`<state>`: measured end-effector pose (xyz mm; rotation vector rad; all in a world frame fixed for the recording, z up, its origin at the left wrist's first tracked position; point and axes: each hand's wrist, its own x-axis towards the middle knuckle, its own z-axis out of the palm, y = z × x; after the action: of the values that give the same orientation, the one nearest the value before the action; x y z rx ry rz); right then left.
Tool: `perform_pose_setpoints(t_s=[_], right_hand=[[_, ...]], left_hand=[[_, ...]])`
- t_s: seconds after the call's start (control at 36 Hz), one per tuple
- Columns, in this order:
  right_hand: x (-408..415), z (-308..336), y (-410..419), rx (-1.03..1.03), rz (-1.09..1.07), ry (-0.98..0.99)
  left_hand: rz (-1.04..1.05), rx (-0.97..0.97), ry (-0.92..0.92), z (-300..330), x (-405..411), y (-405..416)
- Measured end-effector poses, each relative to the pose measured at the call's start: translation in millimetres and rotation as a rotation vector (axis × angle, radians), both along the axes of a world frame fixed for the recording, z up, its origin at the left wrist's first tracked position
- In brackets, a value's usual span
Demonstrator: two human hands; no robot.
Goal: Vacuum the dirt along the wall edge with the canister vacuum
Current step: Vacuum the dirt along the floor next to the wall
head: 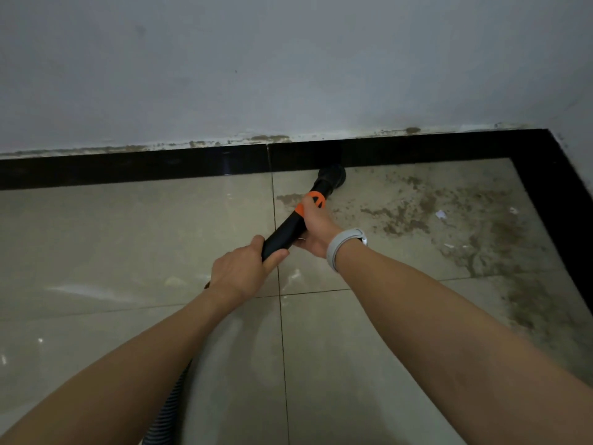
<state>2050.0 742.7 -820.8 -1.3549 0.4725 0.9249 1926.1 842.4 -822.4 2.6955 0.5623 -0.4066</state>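
A black vacuum wand [285, 231] with an orange collar [313, 202] slants across the beige floor tiles. Its round black nozzle [332, 176] sits on the floor against the black skirting [134, 170] below the grey wall. My left hand [244, 271] grips the wand's lower end. My right hand [316, 229], with a grey wristband, grips the wand just below the orange collar. Brown dirt [404, 216] lies spread over the tile to the right of the nozzle, reaching toward the corner. The ribbed hose [170, 409] runs down under my left forearm.
The black skirting turns a corner [545, 146] at the upper right and runs down the right side. Small white scraps [441, 214] lie in the dirt. More dark grime [526, 297] covers the tiles along the right wall. A small dirt patch [287, 199] lies left of the wand.
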Motion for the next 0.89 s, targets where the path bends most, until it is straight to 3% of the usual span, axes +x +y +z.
perform_pose_setpoints(t_s=[0.25,0.47,0.67,0.78,0.89], right_hand=[[-38.0,-0.1,58.0,0.074,0.091,0.072],[-59.3,5.1,98.2,0.067,0.239,0.094],[-64.8,1.6,100.5,0.037,0.179,0.059],[-73.2,-0.9,88.1,0.175,0.038,0.168],[-81.4,-0.6,76.3,0.234,0.078,0.21]], left_hand=[[0.103,0.17,-0.08,2.5,-51.0,43.0],[0.188,0.173,-0.082,2.2,-84.4,70.7],[0.239,0.025,-0.127,0.6,-88.6,68.0],[0.318,-0.17,-0.099,4.5,-91.4,54.7],[0.368,-0.338,-0.097,9.3,-100.6,45.5]])
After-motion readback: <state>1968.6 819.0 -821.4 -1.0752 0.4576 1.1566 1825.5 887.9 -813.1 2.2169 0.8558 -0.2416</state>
